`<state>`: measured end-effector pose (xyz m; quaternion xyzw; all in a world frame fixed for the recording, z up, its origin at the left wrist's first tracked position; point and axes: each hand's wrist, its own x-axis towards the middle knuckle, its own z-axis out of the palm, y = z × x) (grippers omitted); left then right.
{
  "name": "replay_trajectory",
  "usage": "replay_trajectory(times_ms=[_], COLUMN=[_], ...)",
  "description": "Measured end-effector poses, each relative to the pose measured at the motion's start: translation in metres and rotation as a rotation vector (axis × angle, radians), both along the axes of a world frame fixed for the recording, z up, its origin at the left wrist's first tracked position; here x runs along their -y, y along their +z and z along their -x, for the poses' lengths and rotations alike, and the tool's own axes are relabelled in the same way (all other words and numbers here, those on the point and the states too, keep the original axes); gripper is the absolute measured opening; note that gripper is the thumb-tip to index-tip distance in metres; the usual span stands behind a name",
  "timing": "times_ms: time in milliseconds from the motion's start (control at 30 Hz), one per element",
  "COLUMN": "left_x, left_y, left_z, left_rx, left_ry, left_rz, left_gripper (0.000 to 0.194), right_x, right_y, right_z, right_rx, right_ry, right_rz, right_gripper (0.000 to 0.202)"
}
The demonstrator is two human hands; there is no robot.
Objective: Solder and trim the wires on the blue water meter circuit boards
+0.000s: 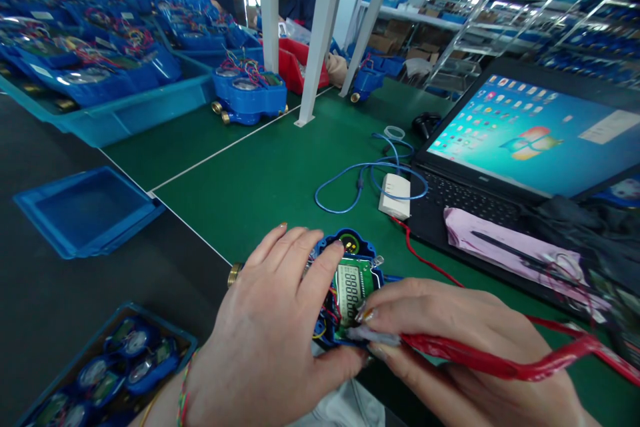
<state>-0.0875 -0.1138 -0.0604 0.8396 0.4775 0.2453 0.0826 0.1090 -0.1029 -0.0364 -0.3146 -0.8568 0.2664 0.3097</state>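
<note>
Under my left hand is an opened blue water meter with a brass end fitting. The hand lies across it, fingers over its far side and thumb at the near edge, gripping it. Inside the meter, a green circuit board carries a lit-grey LCD showing digits, with coloured wires beside it. My right hand pinches the grey end of a probe with a thick red-wrapped lead, against the board's near edge. The exact contact spot is hidden by my fingers.
A laptop stands right, with a white adapter box and blue cable before it. Blue crates of meters fill the left; a lone meter stands beyond. White posts rise mid-table. Several people are behind.
</note>
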Motion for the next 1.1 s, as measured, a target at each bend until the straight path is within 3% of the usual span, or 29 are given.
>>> replay_trajectory(times_ms=[367,667,900,1100], left_x=[0.0,-0.001,-0.007,-0.006], left_y=[0.0,-0.001,-0.002,-0.002], left_z=[0.001,0.0,0.0,0.002], left_rx=[-0.02,-0.044,-0.105,-0.084], left_ry=[-0.009,-0.019,-0.043,-0.055], left_rz=[-0.009,-0.056,-0.188,-0.188], left_gripper=[0.063,0.063,0.061,0.06], right_x=[0.0,0.003,-0.004,-0.004], right_y=[0.009,0.0,0.007,0.008], right_z=[0.002,0.007,0.01,0.011], right_rx=[0.127,0.092,0.128,0.092], right_ry=[0.021,-0.015,0.007,0.028], right_rz=[-0.09,-0.135,0.064,0.088], right_gripper=[0.016,0.013,0.004,0.006])
